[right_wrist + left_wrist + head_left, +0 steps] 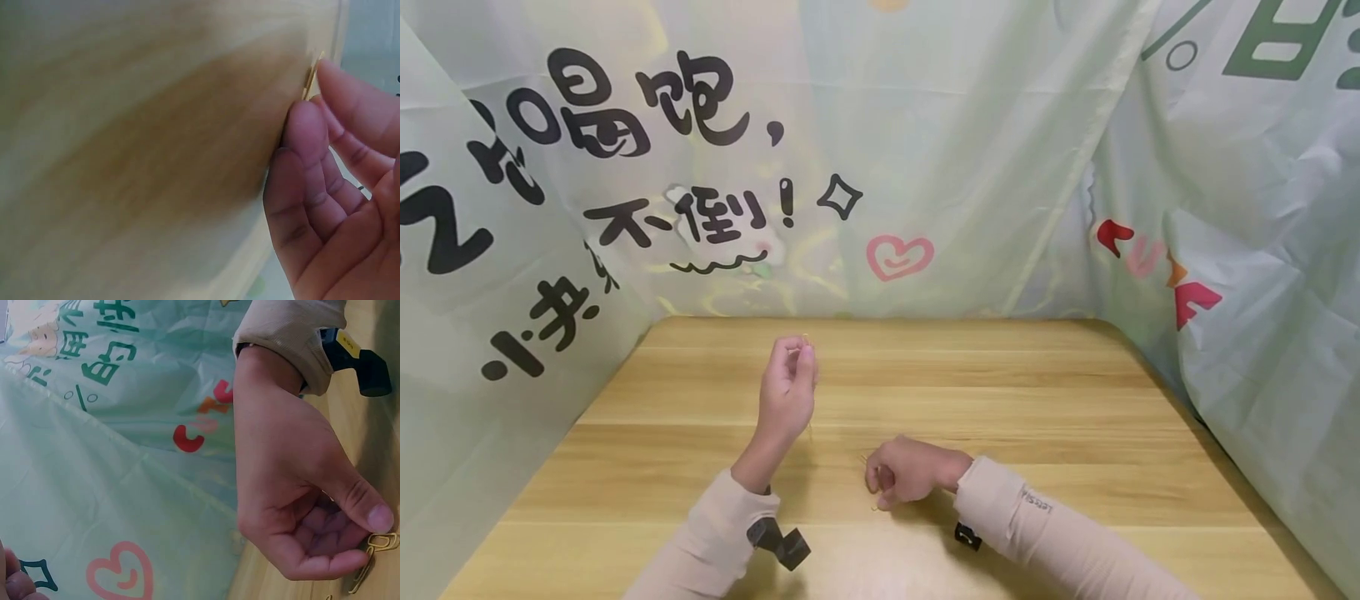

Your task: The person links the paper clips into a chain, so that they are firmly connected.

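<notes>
My left hand (787, 387) is raised over the left-middle part of the table. Between its thumb and fingers it pinches a thin gold paper clip (806, 337), whose top pokes out above the thumb. A fine gold strand (810, 431) shows below that hand. Low over the table, my right hand (913, 468) holds a gold paper clip (310, 78) at its thumb and fingertips. From the left wrist view, gold clips (382, 542) lie at the right thumb and forefinger; whether they are linked is hard to tell. Only some left fingers (15, 581) show there.
The wooden table (1000, 392) spreads under both hands. Printed cloth hangings (985, 167) enclose it at the back and sides. A black wrist mount (778, 542) sticks out from the left sleeve, and another (967, 536) from the right sleeve.
</notes>
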A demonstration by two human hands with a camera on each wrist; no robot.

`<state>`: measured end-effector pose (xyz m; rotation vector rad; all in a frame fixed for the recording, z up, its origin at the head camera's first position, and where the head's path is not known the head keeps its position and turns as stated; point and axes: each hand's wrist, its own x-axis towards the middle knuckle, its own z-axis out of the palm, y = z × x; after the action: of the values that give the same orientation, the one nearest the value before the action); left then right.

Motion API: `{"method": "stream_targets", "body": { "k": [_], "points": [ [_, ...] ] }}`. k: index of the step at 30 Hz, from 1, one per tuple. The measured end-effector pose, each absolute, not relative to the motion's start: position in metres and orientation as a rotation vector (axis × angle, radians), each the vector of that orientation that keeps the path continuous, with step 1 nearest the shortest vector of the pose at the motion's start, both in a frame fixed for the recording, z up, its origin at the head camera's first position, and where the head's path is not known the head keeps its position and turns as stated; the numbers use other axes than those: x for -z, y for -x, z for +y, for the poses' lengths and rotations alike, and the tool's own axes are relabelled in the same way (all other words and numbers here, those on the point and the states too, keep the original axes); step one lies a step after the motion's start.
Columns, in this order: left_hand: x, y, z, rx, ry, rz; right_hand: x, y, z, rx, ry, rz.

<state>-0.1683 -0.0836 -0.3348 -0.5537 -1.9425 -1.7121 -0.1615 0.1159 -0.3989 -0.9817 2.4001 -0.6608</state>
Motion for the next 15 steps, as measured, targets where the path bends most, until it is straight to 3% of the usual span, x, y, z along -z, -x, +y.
{"method": "stream_targets", "body": {
  "k": [5,15],
  "points": [
    [0.318,0.153,-0.079,1.709,0.541,-1.994,0.4,0.161,0.116,0.616,1.019,2.421],
    [0.319,0.15,-0.077,1.696,0.562,-2.024,0.397,0.155,0.113,0.511,1.011,2.483]
  ]
}}
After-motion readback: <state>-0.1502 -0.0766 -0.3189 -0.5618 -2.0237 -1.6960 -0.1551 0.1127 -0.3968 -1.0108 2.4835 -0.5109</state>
